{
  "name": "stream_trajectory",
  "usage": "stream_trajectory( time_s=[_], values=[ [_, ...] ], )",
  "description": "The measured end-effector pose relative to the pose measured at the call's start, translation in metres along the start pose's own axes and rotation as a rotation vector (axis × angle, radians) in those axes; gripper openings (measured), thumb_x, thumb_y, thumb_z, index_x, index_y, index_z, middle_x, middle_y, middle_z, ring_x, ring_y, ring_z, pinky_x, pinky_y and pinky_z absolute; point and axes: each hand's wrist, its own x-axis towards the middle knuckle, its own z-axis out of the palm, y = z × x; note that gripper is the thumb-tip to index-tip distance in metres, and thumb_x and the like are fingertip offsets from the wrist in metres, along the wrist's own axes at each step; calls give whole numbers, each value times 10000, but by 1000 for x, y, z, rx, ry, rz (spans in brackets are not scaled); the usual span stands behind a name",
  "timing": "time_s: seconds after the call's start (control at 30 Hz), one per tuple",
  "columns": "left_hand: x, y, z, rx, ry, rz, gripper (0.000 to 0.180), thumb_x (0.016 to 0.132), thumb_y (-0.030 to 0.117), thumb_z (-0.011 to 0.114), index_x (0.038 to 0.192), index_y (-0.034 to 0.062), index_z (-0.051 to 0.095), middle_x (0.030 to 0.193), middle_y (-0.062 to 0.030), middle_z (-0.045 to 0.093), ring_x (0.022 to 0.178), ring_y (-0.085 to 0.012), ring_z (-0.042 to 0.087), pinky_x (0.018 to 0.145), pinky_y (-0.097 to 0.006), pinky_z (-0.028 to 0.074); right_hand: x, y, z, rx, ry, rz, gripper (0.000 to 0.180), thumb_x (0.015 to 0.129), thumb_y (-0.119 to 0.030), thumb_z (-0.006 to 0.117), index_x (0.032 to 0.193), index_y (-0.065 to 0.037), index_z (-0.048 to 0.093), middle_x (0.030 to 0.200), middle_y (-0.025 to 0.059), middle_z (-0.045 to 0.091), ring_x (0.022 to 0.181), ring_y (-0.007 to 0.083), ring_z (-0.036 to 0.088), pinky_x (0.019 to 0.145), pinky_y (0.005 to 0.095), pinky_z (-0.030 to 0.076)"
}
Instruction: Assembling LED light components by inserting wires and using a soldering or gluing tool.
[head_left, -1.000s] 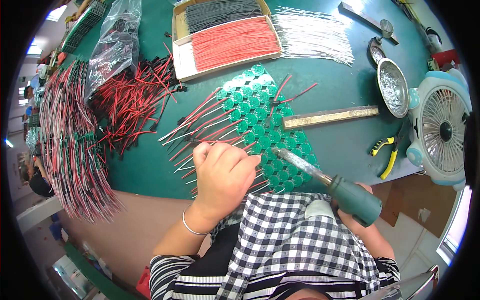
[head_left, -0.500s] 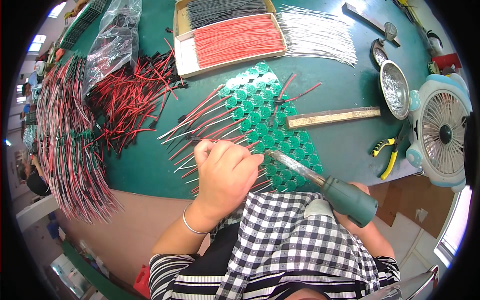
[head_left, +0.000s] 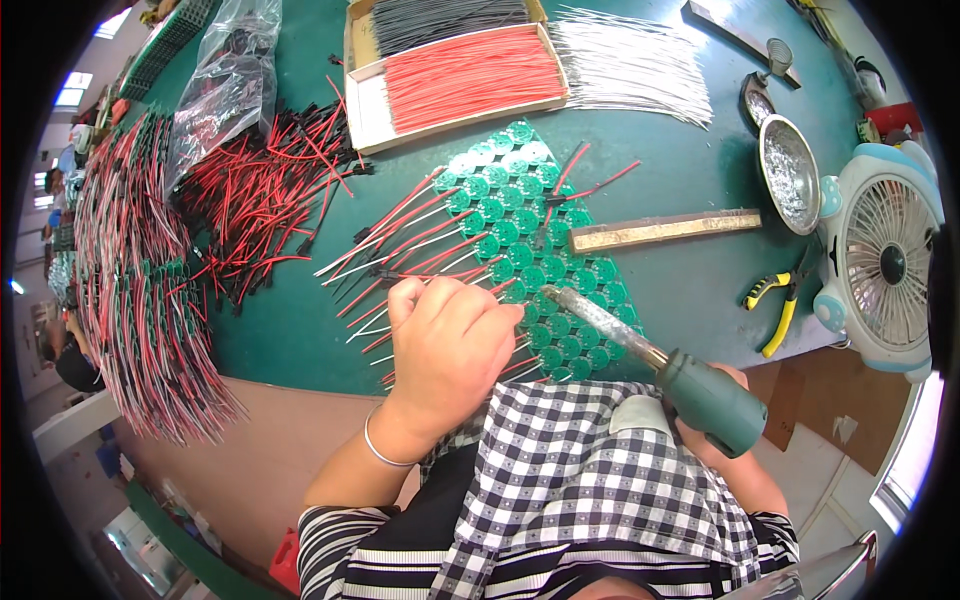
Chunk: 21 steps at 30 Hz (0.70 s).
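Left hand [head_left: 450, 345] is curling, any pinch hidden, at the circuit-board panel [head_left: 530, 250] on the counter [head_left: 290, 345]; right hand [head_left: 699, 446] is gripping a soldering iron [head_left: 690, 385] over it. Wires [head_left: 405, 204] are lining the panel's left edge, circles [head_left: 605, 270] farther right seemingly unwired.

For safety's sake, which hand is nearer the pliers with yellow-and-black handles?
Right: the right hand is below and left of the pliers; the left hand is much farther left.
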Motion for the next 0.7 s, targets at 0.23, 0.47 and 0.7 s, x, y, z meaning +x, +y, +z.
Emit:
stream_trajectory(
  time_s=[0.23, 0.47, 0.7],
  values=[
    [0, 1, 4, -48, 22, -13, 207, 627, 8, 719, 795, 111, 653, 763, 2, 555, 722, -191, 536, 658, -343, 365, -2, -3, 1, -34, 20, -38, 275, 698, -99, 657, 969, -54, 671, 952, 109, 655, 878, 312, 606, 796, 409, 476],
    [0, 2, 4, -61, 0, -6, 210, 641, 2, 717, 814, 99, 648, 776, -9, 557, 706, -199, 526, 657, -351, 366, 15, -15, -8, -65, -55, -72, 271, 663, -79, 664, 932, -56, 693, 922, 95, 671, 822, 311, 636, 765, 378, 520],
    [-1, 2, 2, -57, -17, -17, 207, 644, 0, 716, 811, 97, 642, 774, -10, 558, 697, -200, 521, 649, -350, 362, 11, -15, -5, 85, -132, 89, 268, 684, -95, 686, 953, -84, 689, 943, 81, 672, 810, 270, 639, 784, 346, 504]
  ],
)
